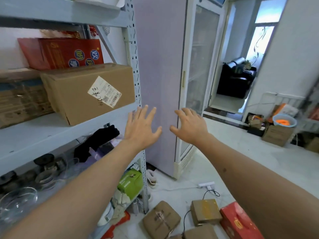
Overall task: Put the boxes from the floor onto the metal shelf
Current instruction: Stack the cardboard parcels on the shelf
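Both forearms reach forward, the left hand (140, 125) and right hand (189, 125) spread wide, fingers straight, holding nothing, just off the metal shelf's (43, 133) front right corner. On that shelf sits a labelled cardboard box (86, 94), left of the left hand. Well below the hands, 3 brown boxes (161, 219) and a red box (239, 221) lie on the floor (224, 163).

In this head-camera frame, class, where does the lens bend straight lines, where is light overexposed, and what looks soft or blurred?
Head view: the wide-angle lens bows the metal shelf upright and the fridge edges; daylight blows out the far window; the glassware at lower left and the clutter at the right edge smear soft, while the cardboard box label stays fairly readable.
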